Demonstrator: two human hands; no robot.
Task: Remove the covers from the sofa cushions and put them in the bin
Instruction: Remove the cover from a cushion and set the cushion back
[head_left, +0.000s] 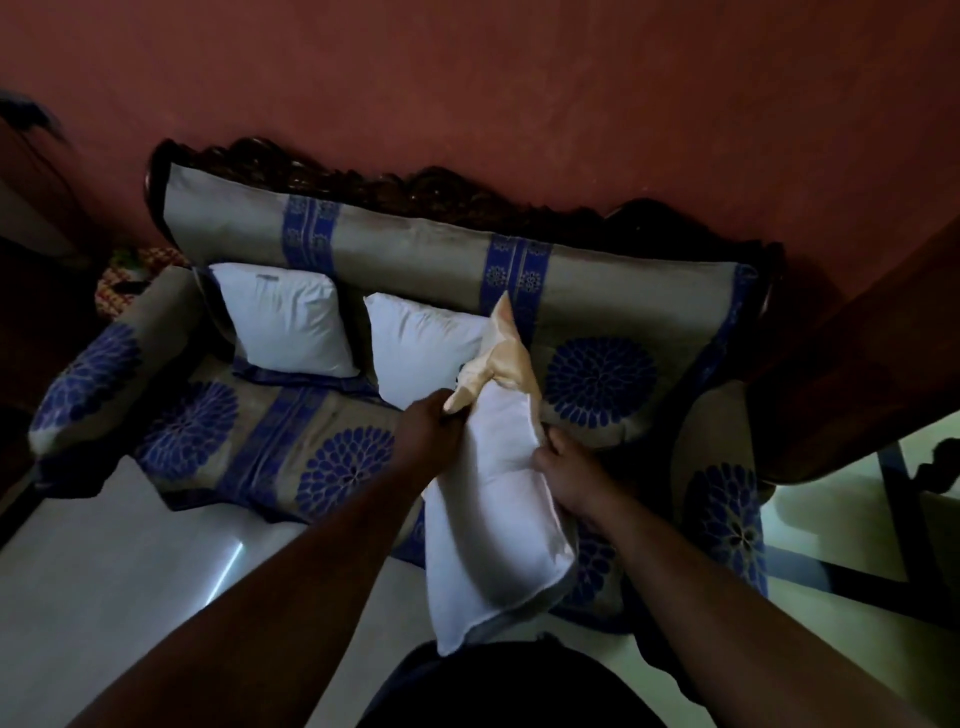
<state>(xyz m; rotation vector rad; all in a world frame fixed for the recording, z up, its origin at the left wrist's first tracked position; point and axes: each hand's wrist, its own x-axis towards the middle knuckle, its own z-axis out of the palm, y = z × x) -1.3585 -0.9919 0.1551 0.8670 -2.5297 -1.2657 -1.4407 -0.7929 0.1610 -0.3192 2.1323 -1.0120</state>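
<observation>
I hold a white cushion (498, 509) upright in front of the sofa (415, 260), its lower end near my body. A shiny beige cover (501, 353) is bunched over the cushion's far end. My left hand (431, 431) pinches the cover's edge at the cushion's left side. The cushion's right side, just below the cover, is gripped by my right hand (566, 473). Two bare white cushions (288, 319) (421, 343) lean against the sofa's backrest. No bin is in view.
The sofa has grey and blue flowered fabric, a carved dark wooden frame and padded armrests (88, 384) (727, 519). A red wall stands behind it. Pale glossy floor (130, 571) lies in front. Dark wooden furniture (857, 364) is at the right.
</observation>
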